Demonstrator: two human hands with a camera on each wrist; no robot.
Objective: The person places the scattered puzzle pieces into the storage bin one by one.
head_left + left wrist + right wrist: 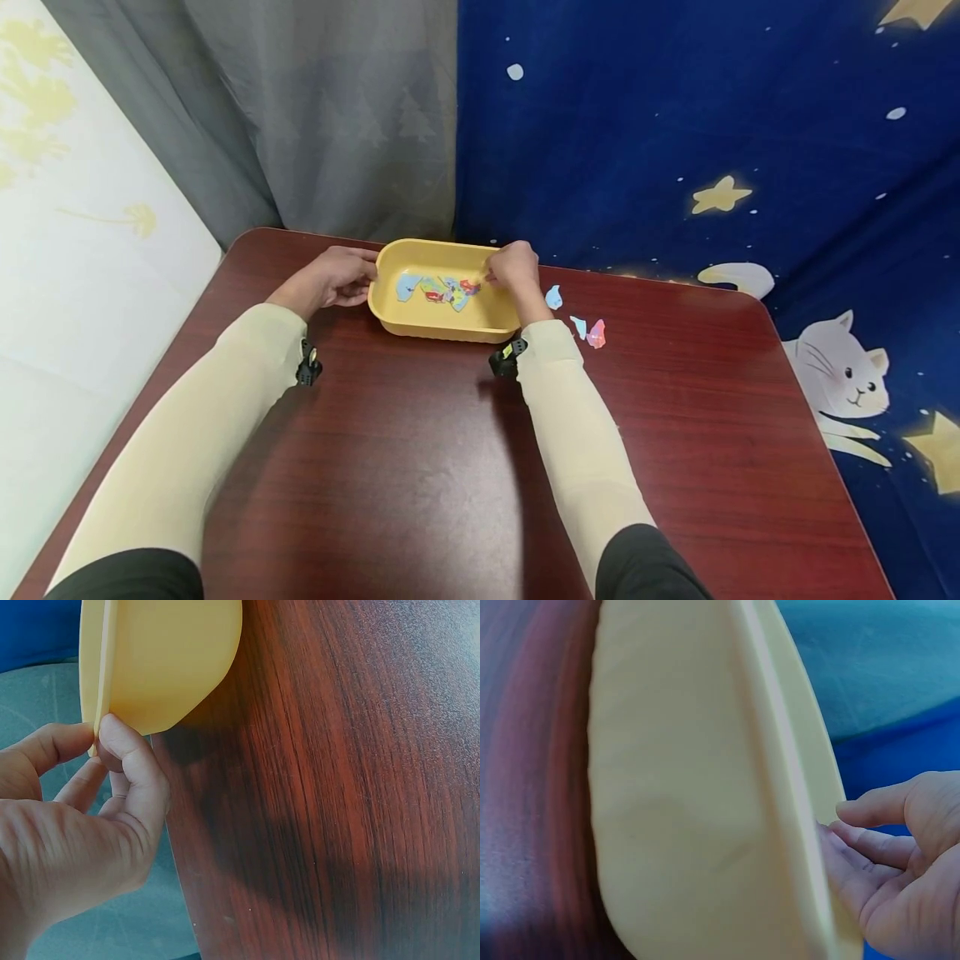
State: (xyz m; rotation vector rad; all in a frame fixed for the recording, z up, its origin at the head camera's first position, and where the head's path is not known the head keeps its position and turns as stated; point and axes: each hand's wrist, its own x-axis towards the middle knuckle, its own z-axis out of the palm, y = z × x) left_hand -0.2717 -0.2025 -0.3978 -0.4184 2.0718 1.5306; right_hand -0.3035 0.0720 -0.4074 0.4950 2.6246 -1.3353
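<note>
A yellow plastic basin (450, 331) sits near the table's back edge. Several colourful flat scraps (408, 286), blue, green and red, lie on its floor. At the basin's left end, my left hand (345, 273) pinches the rim between thumb and fingers, as the left wrist view shows closely. My right hand (516, 268) reaches over the right end, its fingers inside the basin near a red scrap (469, 287). In the right wrist view the thumb and fingers (885, 844) are loosely bent with nothing visible between them; the rim partly hides the lower fingers.
To the right of the basin, a blue scrap (553, 297), a light-blue scrap (578, 326) and a pink-red scrap (596, 334) lie on the dark red wooden table (420, 467). Grey and blue curtains (600, 150) hang right behind the table's back edge.
</note>
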